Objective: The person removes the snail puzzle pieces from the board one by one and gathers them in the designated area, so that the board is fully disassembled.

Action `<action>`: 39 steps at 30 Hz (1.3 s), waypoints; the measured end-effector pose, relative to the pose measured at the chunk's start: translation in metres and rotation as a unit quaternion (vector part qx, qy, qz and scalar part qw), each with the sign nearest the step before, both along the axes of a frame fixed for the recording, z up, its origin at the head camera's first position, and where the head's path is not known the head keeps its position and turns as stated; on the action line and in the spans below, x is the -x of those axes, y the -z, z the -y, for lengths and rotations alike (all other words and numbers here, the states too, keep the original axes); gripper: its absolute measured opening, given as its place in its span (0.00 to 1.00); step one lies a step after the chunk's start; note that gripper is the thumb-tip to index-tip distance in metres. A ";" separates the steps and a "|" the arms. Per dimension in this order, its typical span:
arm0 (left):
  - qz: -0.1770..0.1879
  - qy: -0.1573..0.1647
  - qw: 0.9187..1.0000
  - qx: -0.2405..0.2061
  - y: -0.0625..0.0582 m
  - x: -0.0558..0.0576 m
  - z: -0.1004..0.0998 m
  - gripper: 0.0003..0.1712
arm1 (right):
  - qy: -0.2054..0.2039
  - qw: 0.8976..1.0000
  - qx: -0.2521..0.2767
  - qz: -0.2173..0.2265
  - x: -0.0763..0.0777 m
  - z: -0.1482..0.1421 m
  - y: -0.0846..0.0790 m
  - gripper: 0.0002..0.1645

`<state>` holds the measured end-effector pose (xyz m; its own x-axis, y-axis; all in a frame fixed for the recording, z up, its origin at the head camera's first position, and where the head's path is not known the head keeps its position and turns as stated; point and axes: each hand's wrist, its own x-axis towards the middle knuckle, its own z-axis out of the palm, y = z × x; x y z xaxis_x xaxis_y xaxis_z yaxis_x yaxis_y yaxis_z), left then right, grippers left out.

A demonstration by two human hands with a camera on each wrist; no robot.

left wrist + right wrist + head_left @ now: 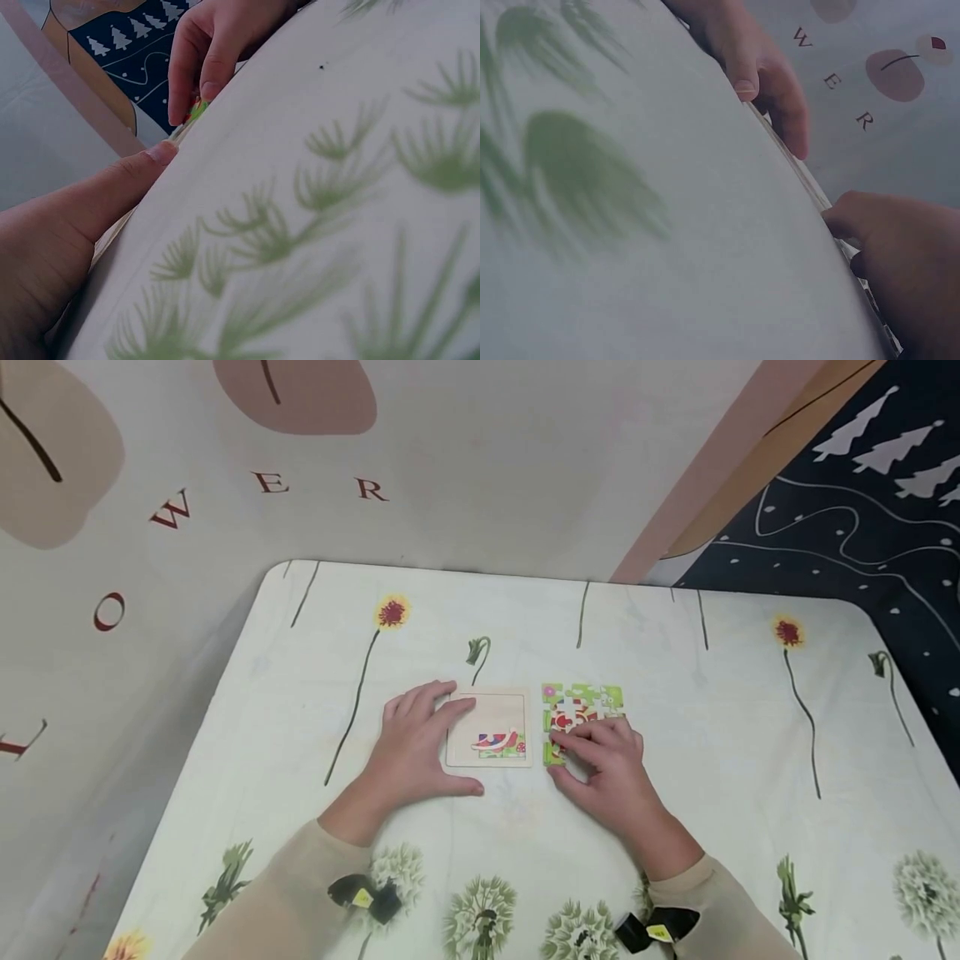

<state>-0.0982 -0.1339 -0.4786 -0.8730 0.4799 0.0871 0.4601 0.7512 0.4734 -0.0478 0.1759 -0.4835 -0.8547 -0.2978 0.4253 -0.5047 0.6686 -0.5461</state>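
A square wooden puzzle board (487,691) lies on the table, with several joined pieces (498,743) in its lower right part. My left hand (408,747) spreads over the board's left side, index fingertip on it and thumb (127,184) along its near edge. Just right of the board, a green and red group of jigsaw pieces (611,697) lies flat. Over its lower part is my right hand (607,768), hiding some pieces. Its thumb and index finger pinch a green puzzle piece (553,753) at the lower left corner of that group.
A white cloth (712,760) printed with flowers covers the table. Behind the table stands a pale printed wall hanging (480,485) with letters, and at the right a dark one (847,527) with white trees. Both wrists wear dark straps (656,931).
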 end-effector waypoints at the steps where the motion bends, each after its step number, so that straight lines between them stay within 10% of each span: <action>1: -0.001 0.000 1.000 0.000 0.000 0.000 0.000 0.67 | -0.002 1.000 -0.001 -0.003 0.000 0.000 0.000 0.24; 39: -0.002 0.000 1.000 0.001 -0.001 -0.001 0.000 0.66 | 0.002 0.999 0.006 -0.034 0.008 0.032 -0.006 0.15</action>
<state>-0.0973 -0.1339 -0.4779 -0.8728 0.4797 0.0905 0.4621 0.7521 0.4699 -0.0562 0.1437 -0.4772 -0.8247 -0.2892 0.4861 -0.5385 0.6644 -0.5183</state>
